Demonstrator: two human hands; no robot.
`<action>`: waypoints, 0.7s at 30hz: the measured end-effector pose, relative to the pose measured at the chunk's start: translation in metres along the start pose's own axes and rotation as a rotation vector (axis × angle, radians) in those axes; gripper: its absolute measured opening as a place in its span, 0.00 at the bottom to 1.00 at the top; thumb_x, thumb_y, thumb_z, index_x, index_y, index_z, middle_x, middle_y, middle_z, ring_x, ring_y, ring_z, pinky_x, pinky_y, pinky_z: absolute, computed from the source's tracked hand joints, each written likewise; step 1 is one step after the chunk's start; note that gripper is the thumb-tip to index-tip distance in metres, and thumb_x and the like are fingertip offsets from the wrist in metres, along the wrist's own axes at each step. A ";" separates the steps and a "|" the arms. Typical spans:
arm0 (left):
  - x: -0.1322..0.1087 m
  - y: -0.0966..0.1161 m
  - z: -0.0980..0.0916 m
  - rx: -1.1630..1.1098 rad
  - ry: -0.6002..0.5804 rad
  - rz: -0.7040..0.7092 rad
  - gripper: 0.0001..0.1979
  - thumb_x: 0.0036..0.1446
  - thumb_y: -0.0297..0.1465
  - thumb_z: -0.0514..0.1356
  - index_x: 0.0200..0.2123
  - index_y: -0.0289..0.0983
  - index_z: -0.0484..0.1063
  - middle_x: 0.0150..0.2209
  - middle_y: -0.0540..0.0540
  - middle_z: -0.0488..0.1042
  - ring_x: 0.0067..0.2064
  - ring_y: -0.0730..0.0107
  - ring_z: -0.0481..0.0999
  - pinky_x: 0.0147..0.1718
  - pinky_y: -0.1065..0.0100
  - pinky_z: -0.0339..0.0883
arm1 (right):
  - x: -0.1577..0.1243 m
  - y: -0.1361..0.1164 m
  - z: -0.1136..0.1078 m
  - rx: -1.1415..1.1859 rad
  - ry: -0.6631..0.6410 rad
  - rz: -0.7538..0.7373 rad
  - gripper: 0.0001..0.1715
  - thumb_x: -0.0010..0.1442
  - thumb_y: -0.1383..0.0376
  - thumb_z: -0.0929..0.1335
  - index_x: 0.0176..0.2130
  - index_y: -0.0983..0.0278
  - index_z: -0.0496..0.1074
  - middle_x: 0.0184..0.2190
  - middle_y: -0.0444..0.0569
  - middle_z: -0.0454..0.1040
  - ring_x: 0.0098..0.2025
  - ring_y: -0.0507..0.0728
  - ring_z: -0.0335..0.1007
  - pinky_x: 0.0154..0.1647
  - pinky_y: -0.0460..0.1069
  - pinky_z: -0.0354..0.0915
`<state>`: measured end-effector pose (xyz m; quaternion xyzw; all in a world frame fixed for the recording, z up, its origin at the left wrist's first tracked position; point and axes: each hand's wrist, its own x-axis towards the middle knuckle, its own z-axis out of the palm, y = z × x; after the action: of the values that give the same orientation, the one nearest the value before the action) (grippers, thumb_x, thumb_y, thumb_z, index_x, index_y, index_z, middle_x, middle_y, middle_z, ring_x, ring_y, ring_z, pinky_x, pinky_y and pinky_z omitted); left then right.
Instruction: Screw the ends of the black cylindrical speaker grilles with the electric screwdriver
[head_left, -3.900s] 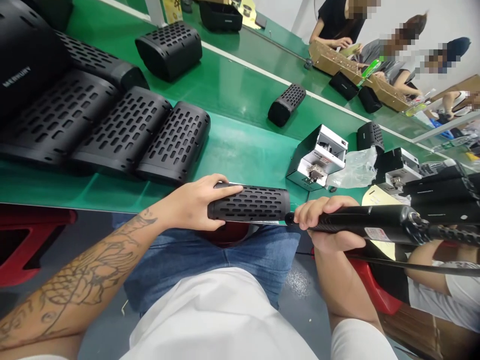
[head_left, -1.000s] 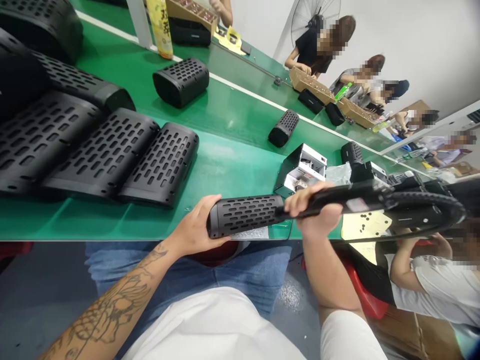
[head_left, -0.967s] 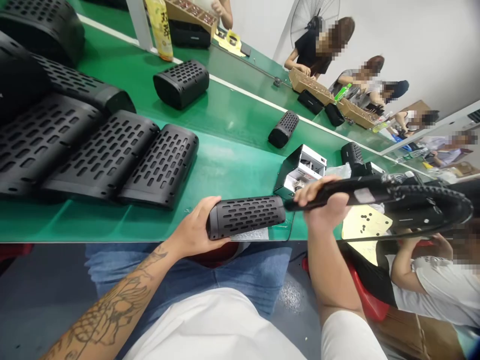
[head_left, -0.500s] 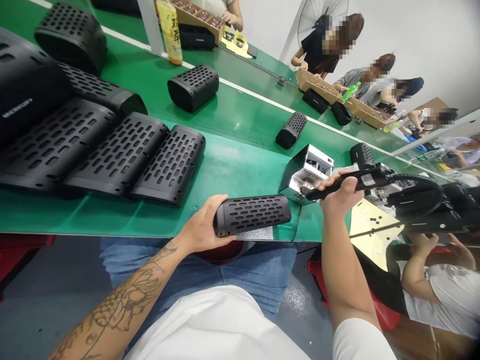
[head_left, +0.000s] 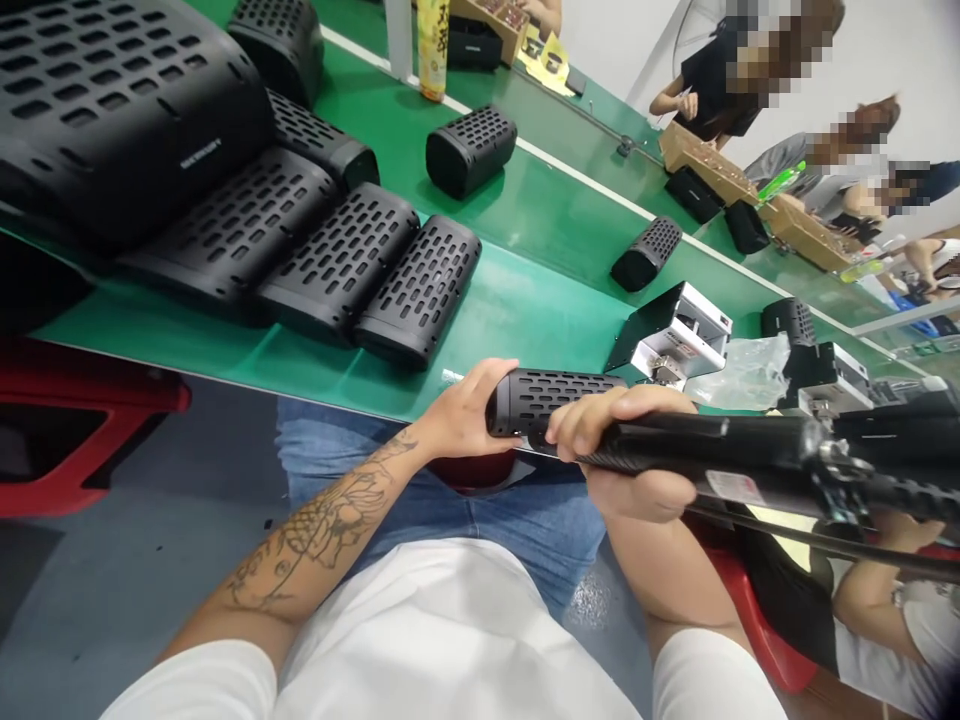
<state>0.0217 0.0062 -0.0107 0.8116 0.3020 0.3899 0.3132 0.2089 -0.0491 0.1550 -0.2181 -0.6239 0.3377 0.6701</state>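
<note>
My left hand is closed round the left end of a black perforated cylindrical speaker shell, held level at the near edge of the green belt. My right hand grips a black electric screwdriver lying horizontally, its front end against the shell's near side. Where its tip touches is hidden by my fingers. A cable trails from the tool to the right.
Several larger black perforated shells lie in a row on the belt's left. A small shell and a silver screw feeder sit ahead, beside a plastic bag. Other people work at the far right; a seated co-worker is close by.
My right hand has swung the screwdriver back from the screw feeder to the shell in my left hand. My view has shifted, so the belt's contents appear further right.
</note>
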 end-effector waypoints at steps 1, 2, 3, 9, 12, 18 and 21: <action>0.000 0.001 0.000 -0.004 -0.002 -0.007 0.62 0.59 0.46 0.83 0.86 0.47 0.52 0.78 0.31 0.69 0.78 0.34 0.78 0.75 0.40 0.79 | 0.002 0.006 0.004 -0.013 0.014 -0.002 0.26 0.73 0.35 0.77 0.49 0.52 0.81 0.22 0.37 0.76 0.17 0.54 0.70 0.22 0.52 0.77; 0.000 0.002 0.000 -0.009 -0.004 -0.013 0.62 0.59 0.46 0.83 0.86 0.47 0.53 0.78 0.31 0.70 0.77 0.34 0.78 0.75 0.40 0.80 | 0.003 0.009 0.007 -0.025 0.021 0.015 0.26 0.72 0.35 0.77 0.47 0.53 0.80 0.22 0.37 0.75 0.16 0.54 0.69 0.21 0.52 0.76; 0.001 0.003 0.000 -0.012 -0.005 -0.019 0.62 0.58 0.46 0.83 0.86 0.47 0.53 0.78 0.31 0.70 0.77 0.34 0.78 0.75 0.40 0.80 | 0.005 0.011 0.009 -0.029 0.021 0.040 0.26 0.71 0.35 0.78 0.44 0.53 0.79 0.21 0.36 0.75 0.15 0.53 0.68 0.21 0.51 0.77; 0.003 0.004 0.004 0.006 0.006 -0.044 0.64 0.56 0.46 0.84 0.86 0.47 0.54 0.77 0.32 0.72 0.75 0.33 0.80 0.73 0.40 0.81 | 0.006 0.012 0.010 -0.011 0.008 0.187 0.31 0.65 0.35 0.82 0.38 0.55 0.75 0.19 0.36 0.75 0.13 0.53 0.67 0.19 0.51 0.75; 0.003 0.002 0.006 0.022 0.012 -0.043 0.64 0.55 0.47 0.83 0.86 0.46 0.55 0.76 0.32 0.73 0.74 0.32 0.81 0.71 0.39 0.82 | 0.001 0.019 0.006 0.010 -0.057 0.201 0.31 0.63 0.35 0.82 0.38 0.54 0.75 0.19 0.35 0.75 0.13 0.53 0.65 0.18 0.51 0.73; 0.003 0.001 0.007 0.041 0.000 -0.025 0.64 0.55 0.46 0.83 0.85 0.44 0.54 0.76 0.30 0.72 0.76 0.29 0.79 0.72 0.37 0.81 | 0.001 0.029 0.004 0.095 -0.110 0.216 0.29 0.63 0.38 0.84 0.39 0.55 0.76 0.19 0.35 0.75 0.13 0.52 0.65 0.18 0.49 0.73; 0.004 0.001 0.007 0.039 -0.010 -0.033 0.65 0.54 0.46 0.84 0.85 0.44 0.54 0.77 0.29 0.72 0.76 0.29 0.78 0.74 0.35 0.80 | -0.001 0.026 0.000 0.125 -0.139 0.254 0.27 0.63 0.41 0.85 0.40 0.56 0.78 0.20 0.37 0.77 0.16 0.53 0.68 0.22 0.50 0.74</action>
<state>0.0294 0.0063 -0.0117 0.8145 0.3210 0.3746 0.3052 0.2038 -0.0318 0.1356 -0.2291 -0.6141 0.4721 0.5894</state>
